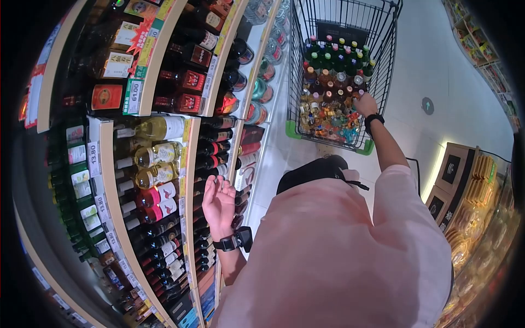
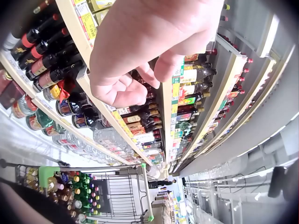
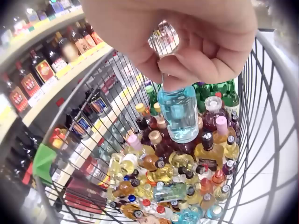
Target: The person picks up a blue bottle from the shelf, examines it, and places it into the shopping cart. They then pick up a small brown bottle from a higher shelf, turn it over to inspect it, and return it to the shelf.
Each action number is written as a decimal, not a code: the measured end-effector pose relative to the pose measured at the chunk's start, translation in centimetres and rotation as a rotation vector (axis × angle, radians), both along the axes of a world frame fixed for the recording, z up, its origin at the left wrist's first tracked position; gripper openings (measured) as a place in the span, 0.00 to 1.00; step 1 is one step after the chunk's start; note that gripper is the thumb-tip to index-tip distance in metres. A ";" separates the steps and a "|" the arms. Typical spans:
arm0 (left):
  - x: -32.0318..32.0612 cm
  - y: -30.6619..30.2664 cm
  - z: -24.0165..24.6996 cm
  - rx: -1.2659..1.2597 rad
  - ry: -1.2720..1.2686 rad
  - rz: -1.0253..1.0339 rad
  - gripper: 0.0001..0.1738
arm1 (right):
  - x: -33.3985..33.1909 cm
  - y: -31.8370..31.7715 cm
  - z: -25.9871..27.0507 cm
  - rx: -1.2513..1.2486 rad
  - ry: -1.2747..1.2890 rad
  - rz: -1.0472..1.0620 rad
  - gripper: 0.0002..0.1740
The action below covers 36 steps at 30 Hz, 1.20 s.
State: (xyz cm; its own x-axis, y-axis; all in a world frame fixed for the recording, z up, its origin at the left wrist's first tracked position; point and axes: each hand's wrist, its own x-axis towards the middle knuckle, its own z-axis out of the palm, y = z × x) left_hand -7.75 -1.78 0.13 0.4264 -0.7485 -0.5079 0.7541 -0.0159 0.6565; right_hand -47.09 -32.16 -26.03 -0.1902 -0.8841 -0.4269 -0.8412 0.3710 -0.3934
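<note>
In the right wrist view my right hand (image 3: 201,51) grips a small clear bottle (image 3: 180,116) of light blue liquid by its neck. Its faceted stopper shows between thumb and fingers. The bottle hangs upright inside a wire shopping cart (image 1: 291,129), over many small bottles (image 3: 161,175) in amber, yellow and blue. Taller green bottles (image 1: 339,54) stand at the cart's far end, with brown ones (image 1: 328,82) between. My left hand (image 1: 220,205) is raised empty before the wine shelf, palm up, fingers loosely bent; the left wrist view shows nothing in it.
Wine bottles (image 1: 156,156) fill the shelves along my left side, with boxed liquor (image 1: 191,82) higher up. A display of packaged goods (image 1: 465,218) stands at the right. Pale floor (image 1: 421,71) runs beside the cart.
</note>
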 end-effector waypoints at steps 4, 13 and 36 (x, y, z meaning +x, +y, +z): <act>-1.1 -0.3 0.6 0.010 -0.007 -0.013 0.12 | -0.3 -1.1 -5.5 0.143 0.015 -0.057 0.27; -3.4 0.2 0.4 0.032 -0.022 0.106 0.10 | -0.5 -1.9 -12.2 0.244 0.249 0.295 0.25; -7.9 -2.0 0.1 0.029 -0.015 0.015 0.11 | -0.6 2.2 -19.3 0.449 0.223 0.256 0.20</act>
